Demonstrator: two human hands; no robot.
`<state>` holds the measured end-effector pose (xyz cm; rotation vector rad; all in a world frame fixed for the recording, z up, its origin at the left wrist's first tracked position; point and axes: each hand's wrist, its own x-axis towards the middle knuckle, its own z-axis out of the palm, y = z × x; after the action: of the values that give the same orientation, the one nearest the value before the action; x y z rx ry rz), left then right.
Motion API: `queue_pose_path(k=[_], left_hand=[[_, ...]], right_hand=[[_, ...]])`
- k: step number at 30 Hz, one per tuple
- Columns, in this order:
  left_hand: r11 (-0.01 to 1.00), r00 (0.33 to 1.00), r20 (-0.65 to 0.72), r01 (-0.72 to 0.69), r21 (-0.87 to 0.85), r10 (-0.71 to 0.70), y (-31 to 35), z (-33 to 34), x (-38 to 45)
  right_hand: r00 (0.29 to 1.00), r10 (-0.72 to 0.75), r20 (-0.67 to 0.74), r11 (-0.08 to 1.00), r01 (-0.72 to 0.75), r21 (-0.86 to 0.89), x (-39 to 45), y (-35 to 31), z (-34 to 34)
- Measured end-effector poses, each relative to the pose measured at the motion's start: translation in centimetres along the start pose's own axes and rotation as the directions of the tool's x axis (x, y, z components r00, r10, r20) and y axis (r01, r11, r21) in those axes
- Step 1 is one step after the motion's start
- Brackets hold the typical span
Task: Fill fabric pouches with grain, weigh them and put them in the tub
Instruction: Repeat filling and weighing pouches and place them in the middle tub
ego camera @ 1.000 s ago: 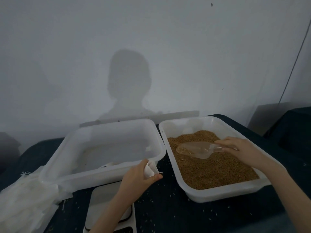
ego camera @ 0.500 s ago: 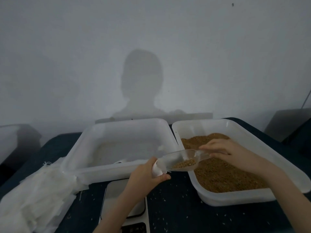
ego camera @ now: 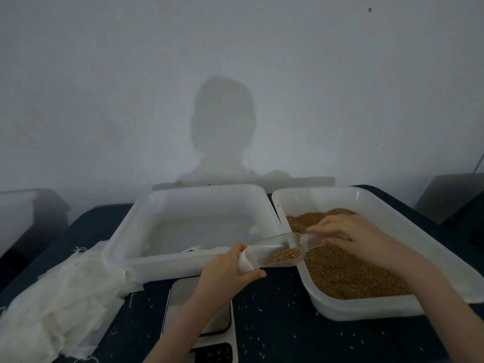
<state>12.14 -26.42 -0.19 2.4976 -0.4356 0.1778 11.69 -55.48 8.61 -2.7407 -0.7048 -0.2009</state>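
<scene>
A: Views on record?
B: One. Head-worn, wide-angle, facing forward and down over the table point(ego camera: 275, 323) toward a plain wall point(ego camera: 235, 48).
A: Range?
B: Close; both hands sit in the lower half, forearms entering from the bottom edge.
A: Shared coverage?
B: Single view only.

Counted: two white plastic tubs point(ego camera: 188, 205) point(ego camera: 392, 307), one clear scoop point(ego camera: 277, 248), one scale point(ego camera: 201, 323), one pouch stack point(ego camera: 60, 297), two hands point(ego camera: 230, 271) point(ego camera: 348, 234).
</scene>
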Motion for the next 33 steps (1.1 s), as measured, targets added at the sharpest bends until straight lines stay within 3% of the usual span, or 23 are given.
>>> queue_pose_path(k=[6,10,14,21,24,27,33], left_hand=[[0.997,1.0,0.009,0.023,0.072,-0.023,-0.1,0.4,0.3],[0.995,0.999,-0.022,0.031,0.094,-0.029,0.3,0.9,0.3],[0.999,0.998,-0.059,0.026,0.027,-0.024,0.3,0.8,0.2],[1.0,0.999,-0.052,0.008,0.002,-0.008,0.3,-0.1,-0.1],[0.996,0.998,-0.062,0.016,-0.087,-0.022,0.4,-0.3,-0.2],[0.958,0.996,-0.089,0.005,-0.288,-0.032,0.8,-0.6,-0.4],[0.885,0.991,-0.124,-0.014,-0.466,-0.05,1.1,-0.5,-0.3]], right_hand=[[0.999,-0.029,-0.035,0.964,0.019,-0.266,1.2,-2.2,-0.6],[0.982,-0.15,-0.117,0.821,0.058,-0.569,2.5,-5.0,-1.6],[0.978,-0.173,-0.121,0.754,0.052,-0.654,3.1,-6.4,-2.4],[0.998,-0.042,-0.046,0.829,0.009,-0.559,2.5,-5.9,-2.5],[0.999,-0.008,-0.051,0.916,-0.013,-0.401,1.8,-4.4,-2.0],[0.998,0.022,-0.054,0.98,-0.032,-0.197,1.1,-2.3,-1.1],[0.998,0.067,-0.011,0.994,-0.066,0.088,-0.3,-0.4,0.5]])
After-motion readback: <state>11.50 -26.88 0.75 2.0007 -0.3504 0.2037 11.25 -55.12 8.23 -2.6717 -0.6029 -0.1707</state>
